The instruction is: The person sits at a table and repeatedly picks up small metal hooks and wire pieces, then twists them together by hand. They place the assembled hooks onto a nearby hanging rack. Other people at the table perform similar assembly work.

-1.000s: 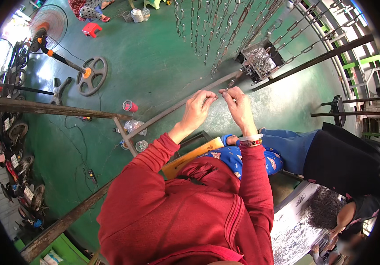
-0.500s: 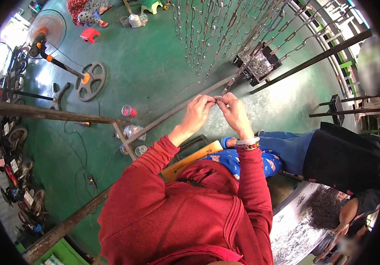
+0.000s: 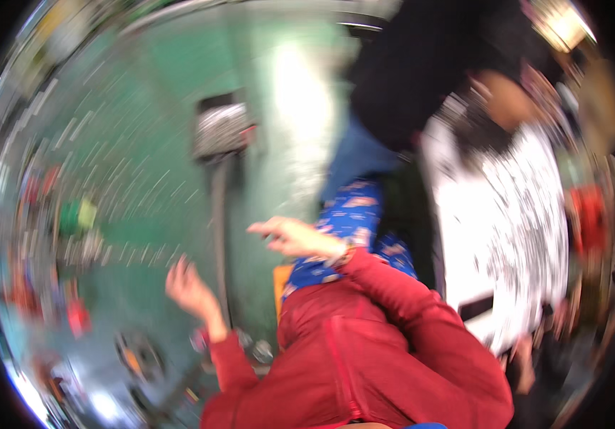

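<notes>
My left hand (image 3: 192,289) is raised at the left with its fingers apart, just beside the lower ends of the blurred hanging chains (image 3: 132,193). Nothing shows between those fingers. My right hand (image 3: 289,237) reaches left in front of my lap, forefinger stretched out and thumb apart from it, and I see nothing in it. Motion smears the whole picture, so a very small piece in either hand could be lost. Ahead, a dark box (image 3: 223,129) full of shiny metal pieces stands at the far end of a long bar (image 3: 219,214).
To my right is a white-topped table (image 3: 458,236) with heaps of dark metal pieces. A person in black (image 3: 422,79) and blue trousers (image 3: 350,154) is close by, ahead on the right. A red stool (image 3: 77,314) and a fan base (image 3: 139,356) stand on the green floor at left.
My view has swung to the right, with the table nearer the middle. Both hands were pinched together at a chain's end; now they are apart and off it.
</notes>
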Tool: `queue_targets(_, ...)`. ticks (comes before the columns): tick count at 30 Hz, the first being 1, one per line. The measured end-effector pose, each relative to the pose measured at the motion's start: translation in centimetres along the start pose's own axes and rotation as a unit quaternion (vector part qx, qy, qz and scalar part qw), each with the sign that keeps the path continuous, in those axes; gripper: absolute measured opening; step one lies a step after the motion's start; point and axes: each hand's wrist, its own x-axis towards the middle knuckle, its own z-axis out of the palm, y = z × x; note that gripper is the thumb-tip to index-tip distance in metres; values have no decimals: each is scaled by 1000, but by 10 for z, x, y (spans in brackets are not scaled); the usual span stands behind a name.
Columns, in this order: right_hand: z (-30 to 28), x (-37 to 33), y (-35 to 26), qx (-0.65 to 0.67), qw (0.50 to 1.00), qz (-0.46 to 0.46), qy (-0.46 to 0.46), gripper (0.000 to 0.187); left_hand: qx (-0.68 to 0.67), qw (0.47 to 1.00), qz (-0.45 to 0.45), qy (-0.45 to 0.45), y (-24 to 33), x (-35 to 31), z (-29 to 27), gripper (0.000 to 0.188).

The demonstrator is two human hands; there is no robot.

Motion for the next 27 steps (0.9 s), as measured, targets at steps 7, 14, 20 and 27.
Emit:
queue_targets(7, -57, -140, -4, 66, 964, 145, 213, 43, -66, 899, -103, -421, -64, -44, 34, 31)
queue_targets(14, -99, -321, -13, -180, 685, 313, 633, 31, -115, 836, 197, -499, 125, -29, 138, 22)
queue_targets(20, -145, -428, 24, -363, 633, 450, 515, 26, -280, 693, 421, -513, 329, -70, 190, 14)
queue_targets(27, -151, -432, 28, -315, 681, 469, 466, 16, -324, 602, 520, -513, 475, -128, 264, 13)
